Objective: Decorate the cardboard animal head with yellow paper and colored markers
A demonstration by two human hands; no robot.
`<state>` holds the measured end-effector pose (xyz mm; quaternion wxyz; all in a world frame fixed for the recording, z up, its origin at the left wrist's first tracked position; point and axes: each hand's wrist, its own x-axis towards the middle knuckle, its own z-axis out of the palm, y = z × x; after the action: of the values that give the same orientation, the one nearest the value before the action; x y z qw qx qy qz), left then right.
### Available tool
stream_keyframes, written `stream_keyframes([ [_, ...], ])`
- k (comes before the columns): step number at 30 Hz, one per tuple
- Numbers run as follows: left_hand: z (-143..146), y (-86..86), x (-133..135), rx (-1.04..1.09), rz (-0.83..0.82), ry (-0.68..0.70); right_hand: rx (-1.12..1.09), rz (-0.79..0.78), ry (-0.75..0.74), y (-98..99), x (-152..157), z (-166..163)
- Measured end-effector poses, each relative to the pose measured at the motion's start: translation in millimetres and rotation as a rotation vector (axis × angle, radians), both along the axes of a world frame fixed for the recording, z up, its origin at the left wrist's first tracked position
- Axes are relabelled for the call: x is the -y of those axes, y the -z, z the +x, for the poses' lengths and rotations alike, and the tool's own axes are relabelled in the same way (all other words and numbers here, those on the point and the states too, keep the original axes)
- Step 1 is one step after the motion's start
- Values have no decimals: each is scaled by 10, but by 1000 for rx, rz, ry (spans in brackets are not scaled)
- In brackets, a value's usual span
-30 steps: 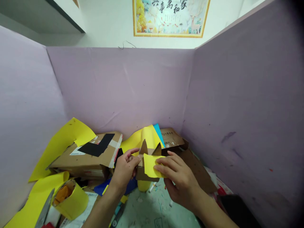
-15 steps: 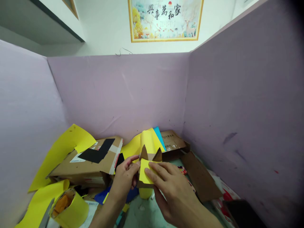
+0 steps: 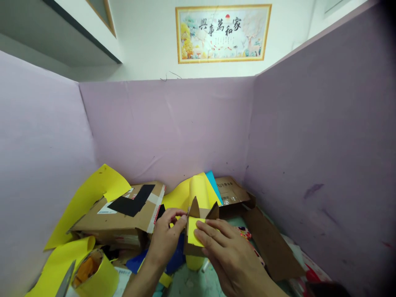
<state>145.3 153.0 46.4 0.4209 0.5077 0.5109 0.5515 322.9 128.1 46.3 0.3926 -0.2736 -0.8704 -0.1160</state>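
Note:
A small cardboard piece [image 3: 193, 250] with two pointed, ear-like tips stands in the middle, and a yellow paper piece [image 3: 193, 233] covers its near face. My left hand [image 3: 167, 233] is closed at the cardboard's left edge, thumb and forefinger pinched together there. With its fingers together, my right hand [image 3: 224, 247] presses the yellow paper against the cardboard from the right; its thumb is mostly hidden low at the side. Behind the cardboard is a yellow roll [image 3: 198, 192], showing above and below it.
To the left sit a cardboard box [image 3: 105, 225] with black paper [image 3: 134, 201], yellow sheets [image 3: 83, 198], a yellow tube [image 3: 103, 276] holding orange material, and a scissor blade [image 3: 66, 280]. Cardboard flaps [image 3: 272, 243] lie right. Lilac panels [image 3: 173, 128] enclose three sides.
The whole view has shifted, so everything appears slightly lower and further right. Both hands keep nearly the same places on the cardboard and yellow paper.

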Motion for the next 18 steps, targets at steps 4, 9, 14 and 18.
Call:
stream_keyframes([
  [4, 43, 14, -32, 42, -27, 72, 29, 17, -6, 8, -15, 8],
  [9, 48, 89, -42, 69, -37, 98, 41, 42, 13, 2, 0, -50],
  [14, 12, 102, -26, 63, -33, 115, 26, 21, 20, -29, 28, -95],
  [18, 21, 52, -13, 50, 0, 65, 16, 1, -6, -35, 25, -104],
])
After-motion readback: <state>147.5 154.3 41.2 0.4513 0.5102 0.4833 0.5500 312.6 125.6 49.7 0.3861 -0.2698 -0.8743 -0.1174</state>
